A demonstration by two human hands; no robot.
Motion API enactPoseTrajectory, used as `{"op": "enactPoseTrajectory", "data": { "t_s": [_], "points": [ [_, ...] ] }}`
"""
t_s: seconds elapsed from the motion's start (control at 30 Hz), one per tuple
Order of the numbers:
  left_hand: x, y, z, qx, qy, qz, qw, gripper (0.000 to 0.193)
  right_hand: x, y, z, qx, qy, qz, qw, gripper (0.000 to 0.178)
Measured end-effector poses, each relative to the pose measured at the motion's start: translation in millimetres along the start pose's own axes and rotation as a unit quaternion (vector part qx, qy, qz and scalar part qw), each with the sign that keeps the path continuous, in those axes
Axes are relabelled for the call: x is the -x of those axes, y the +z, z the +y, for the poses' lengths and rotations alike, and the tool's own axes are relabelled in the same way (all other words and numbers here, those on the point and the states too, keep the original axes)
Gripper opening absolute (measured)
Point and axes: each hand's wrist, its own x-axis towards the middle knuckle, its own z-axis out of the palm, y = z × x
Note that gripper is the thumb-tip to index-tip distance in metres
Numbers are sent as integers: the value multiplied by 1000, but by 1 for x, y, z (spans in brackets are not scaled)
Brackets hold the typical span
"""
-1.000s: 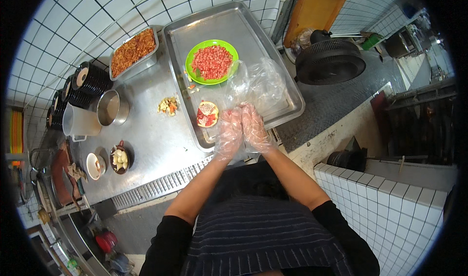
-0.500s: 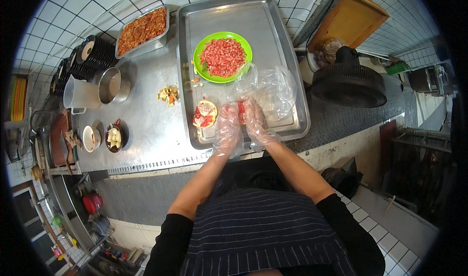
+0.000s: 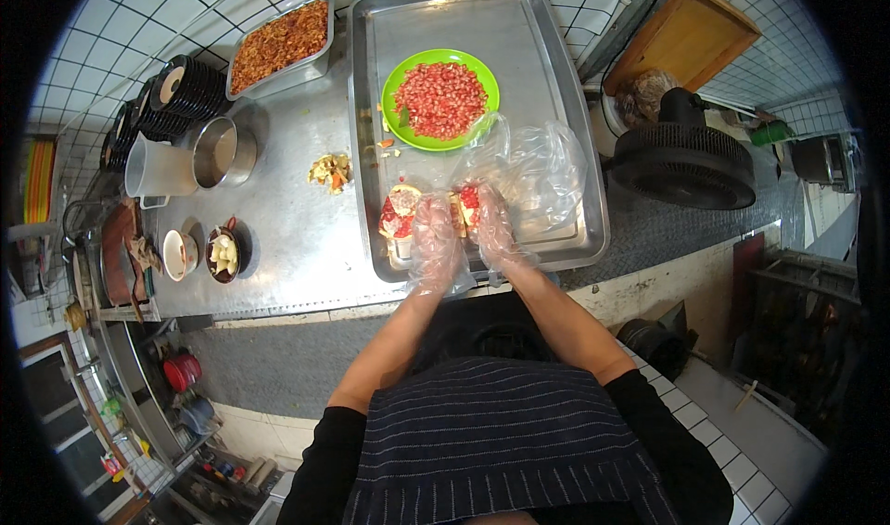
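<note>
Cupping pomegranate pieces [image 3: 469, 202], both grips [image 3: 436, 236] [image 3: 495, 226] half-curled

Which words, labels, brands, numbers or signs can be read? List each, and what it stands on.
None can be read.
Steel tray, green plate, clear plastic bag: no lettering visible.
Black fan: any marking too small to read.
Small lower-left items: too blurred to tell.

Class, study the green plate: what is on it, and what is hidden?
Pomegranate seeds lie heaped on the green plate, with a dark green leaf-like scrap at their left edge. A clear plastic bag overlaps the lower-right rim. The plate's middle, under the seeds, cannot be seen.
</note>
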Motion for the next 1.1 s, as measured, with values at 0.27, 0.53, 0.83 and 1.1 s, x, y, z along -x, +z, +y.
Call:
{"op": "enactPoseTrajectory", "data": {
  "t_s": [0.27, 0.53, 0.83, 1.1],
  "points": [
    [-7, -1, -1, -53, -42, -13, 998, 33, -12, -29, 3, 3, 162, 74, 984, 40],
    [-26, -1, 21, 13, -241, -49, 969, 43, -18, -39, -34, 129, 84, 11, 988, 38],
    [-60, -8, 68, -342, -124, -256, 896, 36, -22, -37, -70, 139, 84, 46, 986, 40],
    [-68, 3, 58, -472, 13, -281, 835, 31, -14, -48, -75, 113, 178, 11, 977, 25]
  ]
}}
